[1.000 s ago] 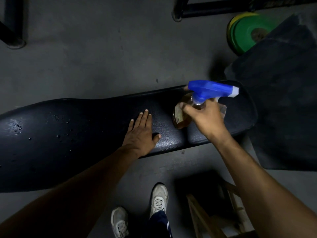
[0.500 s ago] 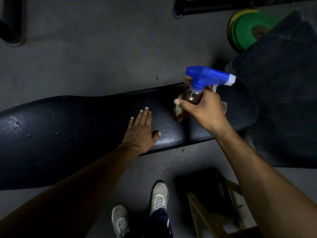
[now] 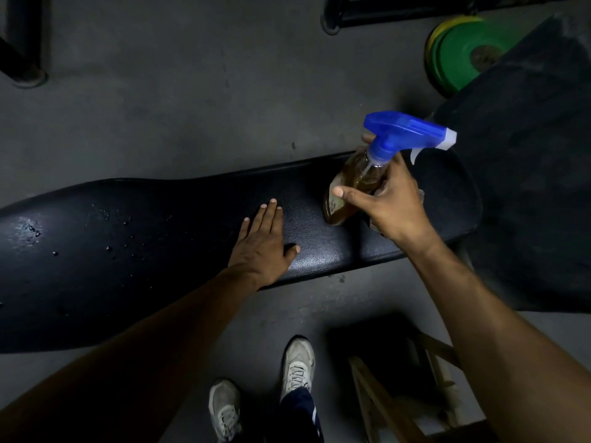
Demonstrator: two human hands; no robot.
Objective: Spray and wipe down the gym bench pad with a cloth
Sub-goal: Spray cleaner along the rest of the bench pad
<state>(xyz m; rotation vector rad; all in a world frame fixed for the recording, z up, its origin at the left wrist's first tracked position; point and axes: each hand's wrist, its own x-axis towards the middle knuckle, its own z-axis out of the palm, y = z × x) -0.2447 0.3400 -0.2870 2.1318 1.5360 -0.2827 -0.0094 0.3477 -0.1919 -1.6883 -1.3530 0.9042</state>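
Gripping the spray bottle around its body, fingers curled, the right hand held it tilted above the bench pad. The left hand lay flat on the pad, fingers straight, near water droplets.

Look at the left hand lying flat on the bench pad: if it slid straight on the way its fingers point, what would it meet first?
Only more bench pad, then its far edge; the left hand seems to clear the spray bottle.
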